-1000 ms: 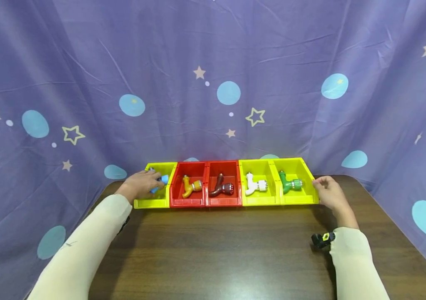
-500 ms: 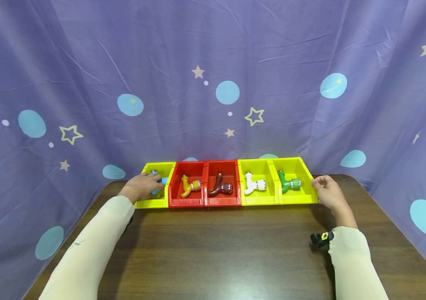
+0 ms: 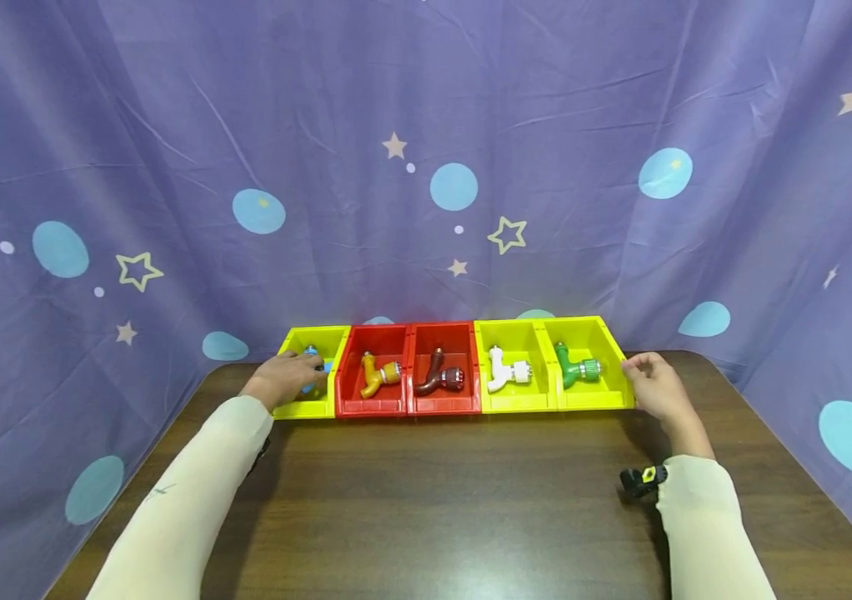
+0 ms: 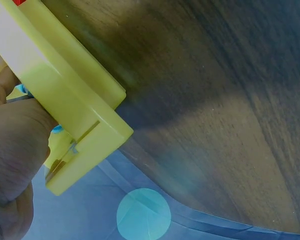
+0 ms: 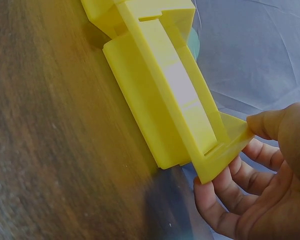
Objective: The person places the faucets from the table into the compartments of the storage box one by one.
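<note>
My left hand [image 3: 285,379] reaches into the leftmost yellow bin [image 3: 304,410], its fingers on a blue tap [image 3: 311,351] that they partly cover. In the left wrist view, the hand goes behind the bin's front wall, and only bits of blue show. At the row's far end, my right hand [image 3: 659,387] grips the outer side edge of the rightmost yellow bin [image 3: 597,398]. The right wrist view shows the thumb on the edge and curled fingers below it. A green tap [image 3: 578,367] lies in that bin.
Between the end bins stand two red bins, with a yellow tap [image 3: 379,375] and a brown tap [image 3: 441,375], and a yellow bin with a white tap [image 3: 507,369]. A patterned curtain [image 3: 366,100] hangs behind the wooden table [image 3: 456,500].
The left hand has shifted slightly right, and the blue tap has moved right and lower in its bin. The right hand keeps its grip on the bin edge.
</note>
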Action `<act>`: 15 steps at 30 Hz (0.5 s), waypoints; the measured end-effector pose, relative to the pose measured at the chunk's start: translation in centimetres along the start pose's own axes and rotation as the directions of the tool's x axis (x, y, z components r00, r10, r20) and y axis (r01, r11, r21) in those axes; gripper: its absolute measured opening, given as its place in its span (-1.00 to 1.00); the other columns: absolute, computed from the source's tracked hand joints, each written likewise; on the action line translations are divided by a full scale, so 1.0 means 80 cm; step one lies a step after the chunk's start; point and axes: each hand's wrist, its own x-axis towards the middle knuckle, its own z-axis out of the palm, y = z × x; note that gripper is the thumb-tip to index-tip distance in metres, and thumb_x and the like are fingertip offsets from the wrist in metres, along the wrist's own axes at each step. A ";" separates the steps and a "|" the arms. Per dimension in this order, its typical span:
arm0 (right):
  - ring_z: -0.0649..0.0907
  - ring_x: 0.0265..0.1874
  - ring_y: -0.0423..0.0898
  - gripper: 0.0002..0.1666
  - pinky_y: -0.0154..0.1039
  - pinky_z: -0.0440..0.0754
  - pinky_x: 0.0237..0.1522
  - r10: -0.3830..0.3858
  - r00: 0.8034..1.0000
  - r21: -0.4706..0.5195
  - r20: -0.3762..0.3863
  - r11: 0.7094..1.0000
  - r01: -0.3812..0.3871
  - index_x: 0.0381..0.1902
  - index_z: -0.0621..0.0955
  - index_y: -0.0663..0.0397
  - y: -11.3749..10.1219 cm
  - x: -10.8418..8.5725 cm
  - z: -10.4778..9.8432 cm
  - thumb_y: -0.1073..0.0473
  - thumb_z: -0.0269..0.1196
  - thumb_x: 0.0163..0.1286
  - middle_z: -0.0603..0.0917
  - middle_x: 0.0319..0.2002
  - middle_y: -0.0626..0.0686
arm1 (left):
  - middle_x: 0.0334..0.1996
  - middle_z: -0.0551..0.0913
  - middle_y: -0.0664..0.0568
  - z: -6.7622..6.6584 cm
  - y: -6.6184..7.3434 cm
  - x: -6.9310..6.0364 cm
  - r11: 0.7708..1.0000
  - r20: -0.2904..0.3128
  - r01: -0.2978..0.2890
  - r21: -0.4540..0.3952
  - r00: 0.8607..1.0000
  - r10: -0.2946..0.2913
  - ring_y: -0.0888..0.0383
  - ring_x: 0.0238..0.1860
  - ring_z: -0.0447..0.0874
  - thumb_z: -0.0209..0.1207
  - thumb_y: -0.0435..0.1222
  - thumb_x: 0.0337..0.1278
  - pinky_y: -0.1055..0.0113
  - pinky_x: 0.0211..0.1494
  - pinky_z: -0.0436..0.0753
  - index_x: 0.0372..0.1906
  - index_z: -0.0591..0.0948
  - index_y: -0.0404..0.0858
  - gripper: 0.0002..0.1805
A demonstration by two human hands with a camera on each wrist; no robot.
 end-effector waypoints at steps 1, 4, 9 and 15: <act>0.56 -0.16 0.08 -0.57 -0.20 0.63 -0.34 -0.002 1.000 0.002 -0.002 1.000 0.002 0.19 0.39 0.33 0.000 0.000 0.000 0.05 -0.11 0.68 0.48 0.08 0.38 | 0.06 0.56 -0.06 0.001 0.000 0.000 1.000 0.000 0.002 0.005 1.000 -0.002 -0.09 0.17 0.52 0.33 -0.49 0.20 -0.05 0.25 0.51 -0.07 0.62 0.10 -0.60; 0.56 -0.19 0.06 -0.57 -0.21 0.63 -0.35 -0.002 1.000 -0.001 -0.008 1.000 0.002 0.18 0.39 0.32 0.000 0.001 0.000 0.05 -0.10 0.68 0.48 0.07 0.36 | 0.06 0.57 -0.05 0.002 0.000 0.002 0.999 -0.006 0.006 0.031 1.000 -0.006 -0.08 0.16 0.53 0.33 -0.51 0.18 -0.05 0.23 0.52 -0.07 0.61 0.11 -0.57; 0.54 -0.22 0.04 -0.58 -0.21 0.61 -0.37 0.001 1.000 -0.015 -0.012 1.000 -0.001 0.17 0.39 0.32 0.001 0.001 0.000 0.04 -0.09 0.68 0.48 0.04 0.35 | 0.03 0.57 -0.03 0.005 -0.001 0.004 1.000 0.001 0.019 0.025 1.000 -0.019 -0.05 0.13 0.54 0.33 -0.51 0.18 -0.02 0.18 0.53 -0.09 0.61 0.13 -0.57; 0.53 -0.28 0.00 -0.58 -0.22 0.59 -0.40 0.010 1.000 -0.025 -0.022 1.000 -0.010 0.16 0.39 0.30 0.000 -0.001 0.001 0.02 -0.07 0.68 0.49 -0.03 0.30 | 0.09 0.58 -0.06 0.008 -0.001 0.003 1.000 0.001 0.027 0.005 1.000 -0.027 -0.08 0.14 0.56 0.30 -0.54 0.17 -0.03 0.17 0.51 -0.08 0.62 0.13 -0.55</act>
